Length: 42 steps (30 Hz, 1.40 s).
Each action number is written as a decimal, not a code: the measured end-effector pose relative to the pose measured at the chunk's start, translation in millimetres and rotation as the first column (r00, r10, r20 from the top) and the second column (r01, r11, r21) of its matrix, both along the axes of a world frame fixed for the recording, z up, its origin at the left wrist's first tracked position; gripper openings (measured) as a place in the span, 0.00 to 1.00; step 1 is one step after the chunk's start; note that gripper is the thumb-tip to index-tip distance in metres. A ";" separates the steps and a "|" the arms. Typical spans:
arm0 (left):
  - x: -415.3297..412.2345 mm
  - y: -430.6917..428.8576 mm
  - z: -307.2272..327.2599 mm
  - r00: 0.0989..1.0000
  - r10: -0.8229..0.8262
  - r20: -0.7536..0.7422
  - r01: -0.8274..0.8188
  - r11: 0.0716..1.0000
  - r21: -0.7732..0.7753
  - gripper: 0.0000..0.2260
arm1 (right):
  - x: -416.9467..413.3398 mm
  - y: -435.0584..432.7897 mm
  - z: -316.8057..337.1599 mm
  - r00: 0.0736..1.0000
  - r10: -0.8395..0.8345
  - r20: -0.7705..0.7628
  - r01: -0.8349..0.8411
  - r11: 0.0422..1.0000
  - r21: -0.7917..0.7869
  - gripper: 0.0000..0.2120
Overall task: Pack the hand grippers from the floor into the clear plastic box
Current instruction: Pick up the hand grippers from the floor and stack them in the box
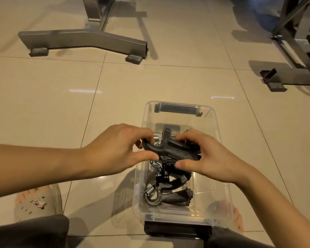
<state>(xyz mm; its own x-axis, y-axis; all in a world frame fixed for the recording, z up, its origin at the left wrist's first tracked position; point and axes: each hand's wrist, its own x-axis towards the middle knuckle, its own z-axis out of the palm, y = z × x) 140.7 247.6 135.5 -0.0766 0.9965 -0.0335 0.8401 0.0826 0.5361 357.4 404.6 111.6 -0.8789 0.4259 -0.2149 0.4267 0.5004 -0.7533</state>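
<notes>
**Held gripper lies crosswise over the box, one hand on each end**

From my seat I take the clear plastic box [209,119] as my landmark. The hand gripper [170,152] hangs just above the box's middle, its long handle running across the box's short width. The left hand [115,149] pinches the end over the box's left wall, by the spring [157,138]. The right hand [209,158] curls round the other end, inside the right wall. Both hands are equally close.

Two more packed grippers [168,192] lie on the box floor towards its near end, directly below and nearer than the held one. I judge the coming move is straight down, and it may need the handle turned lengthwise to settle beside them.
</notes>
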 end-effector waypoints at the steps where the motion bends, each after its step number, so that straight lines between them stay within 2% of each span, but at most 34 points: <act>1: 1.9 -2.1 -3.7 1.000 -0.024 0.002 0.024 0.999 -0.026 0.16 | 1.7 -0.3 -3.9 1.000 0.012 0.024 -0.011 0.999 -0.034 0.26; 3: 4.5 -6.1 -11.0 0.995 -0.096 -0.032 0.092 0.991 -0.102 0.17 | 6.3 2.0 -11.3 0.997 0.022 0.073 -0.017 0.997 -0.074 0.25; 7: 4.4 -15.7 -27.8 0.942 -0.248 -0.227 0.176 0.939 -0.296 0.43 | 12.5 0.8 -30.4 0.970 0.098 0.223 -0.107 0.994 0.029 0.25; 9: 2.7 -18.1 -33.0 0.916 -0.266 -0.301 0.152 0.923 -0.355 0.50 | 12.2 -8.4 -45.1 0.948 0.162 0.274 -0.182 0.982 0.048 0.27; 11: 0.7 -20.1 -35.4 0.911 -0.258 -0.321 0.120 0.913 -0.390 0.53 | 11.5 -19.5 -60.9 0.927 0.212 0.310 -0.237 0.970 0.045 0.29; 15: 0.6 -22.8 -36.2 0.919 -0.241 -0.311 0.109 0.916 -0.386 0.54 | 10.5 -37.7 -89.5 0.886 0.291 0.360 -0.356 0.926 0.128 0.32; 22: 0.8 -20.7 -36.8 0.917 -0.244 -0.314 0.107 0.912 -0.396 0.54 | 11.0 -48.4 -109.6 0.874 0.271 0.404 -0.412 0.853 0.319 0.32; 35: 2.2 -20.3 -32.4 0.922 -0.241 -0.302 0.093 0.897 -0.432 0.54 | 10.7 -47.0 -109.3 0.863 0.268 0.428 -0.432 0.831 0.351 0.29; 38: -0.8 -20.1 -27.2 0.931 -0.236 -0.279 0.093 0.891 -0.445 0.53 | 12.8 -44.6 -96.7 0.907 0.225 0.357 -0.347 0.879 0.327 0.26; 40: -6.8 -21.4 -18.6 0.947 -0.194 -0.255 0.068 0.900 -0.430 0.50 | 10.0 -36.9 -75.4 0.961 0.106 0.254 -0.169 0.955 0.242 0.21; 42: -15.5 -22.2 -6.3 0.959 -0.140 -0.246 0.029 0.914 -0.406 0.45 | 3.1 -27.5 -47.4 0.987 -0.012 0.161 -0.012 0.989 0.145 0.17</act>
<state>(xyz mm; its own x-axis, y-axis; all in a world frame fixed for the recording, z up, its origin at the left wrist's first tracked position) 125.2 225.5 129.2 -0.0537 0.9083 -0.4148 0.9591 0.1625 0.2318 360.6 377.1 64.2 -0.8379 0.4628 -0.2895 0.5364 0.5992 -0.5943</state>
